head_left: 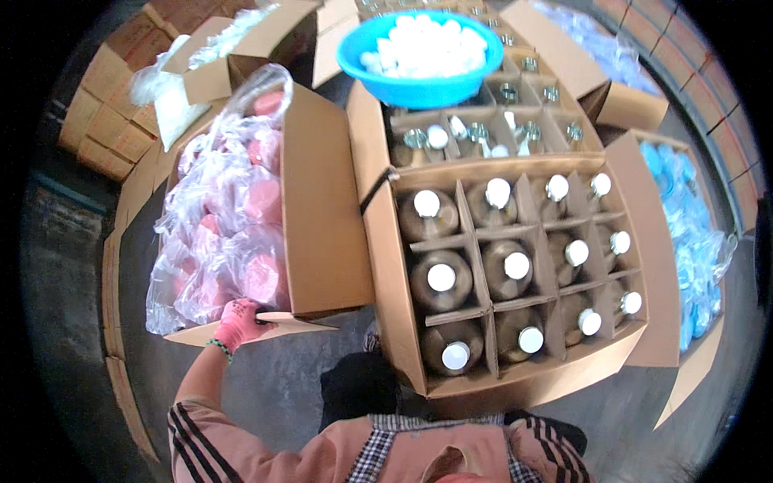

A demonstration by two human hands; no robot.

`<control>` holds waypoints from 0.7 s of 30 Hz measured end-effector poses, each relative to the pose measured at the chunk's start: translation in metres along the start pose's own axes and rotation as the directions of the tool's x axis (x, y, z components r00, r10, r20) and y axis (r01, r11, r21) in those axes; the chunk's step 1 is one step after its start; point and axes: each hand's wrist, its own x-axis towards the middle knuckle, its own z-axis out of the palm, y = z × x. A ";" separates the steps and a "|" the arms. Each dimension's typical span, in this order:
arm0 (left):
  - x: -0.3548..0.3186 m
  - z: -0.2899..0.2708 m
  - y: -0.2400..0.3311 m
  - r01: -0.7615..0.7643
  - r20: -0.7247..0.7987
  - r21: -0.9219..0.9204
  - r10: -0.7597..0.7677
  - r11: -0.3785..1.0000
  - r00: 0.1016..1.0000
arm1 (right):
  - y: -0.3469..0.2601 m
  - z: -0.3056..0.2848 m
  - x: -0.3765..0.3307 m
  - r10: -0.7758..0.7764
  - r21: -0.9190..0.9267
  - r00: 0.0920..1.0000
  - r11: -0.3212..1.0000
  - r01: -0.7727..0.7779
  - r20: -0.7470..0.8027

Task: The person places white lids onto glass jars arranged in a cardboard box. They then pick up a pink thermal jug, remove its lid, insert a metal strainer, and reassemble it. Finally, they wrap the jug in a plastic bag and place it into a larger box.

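My left hand (pixel 239 324), in a pink glove, is closed around the near flap (pixel 294 325) of an open cardboard box (pixel 326 209) on the left. Inside that box lie several round pink pieces (pixel 262 278) wrapped in clear plastic bags (pixel 189 241). My right hand is out of view; only part of the right sleeve shows at the lower edge. In front of me stands a divided carton (pixel 409 342) with large glass bottles (pixel 441 294) upright in its compartments, each topped with a white cap.
A blue basin (pixel 366 76) of white caps (pixel 427 44) rests on a farther carton of uncapped bottles, where some loose white caps lie. At right, an open box (pixel 654 298) holds blue bagged pieces (pixel 692 241). More cartons (pixel 121 109) stand along both sides.
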 end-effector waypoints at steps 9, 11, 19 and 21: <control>-0.016 -0.010 0.007 -0.014 -0.063 -0.045 0.012 0.999 0.998 | -0.005 -0.013 -0.030 -0.083 0.109 0.958 0.987 0.117 -0.276; -0.018 0.004 0.005 -0.021 -0.106 -0.074 0.013 0.997 0.994 | -0.009 -0.031 -0.032 -0.139 0.273 0.876 0.917 0.290 -0.462; -0.046 0.017 0.008 -0.025 -0.133 -0.220 -0.005 0.975 0.991 | -0.164 -0.037 -0.192 0.135 0.237 0.228 0.826 0.512 -0.964; -0.054 0.028 0.009 -0.059 -0.160 -0.241 0.021 0.969 0.987 | -0.181 -0.037 -0.220 0.069 0.095 0.067 0.811 0.577 -0.995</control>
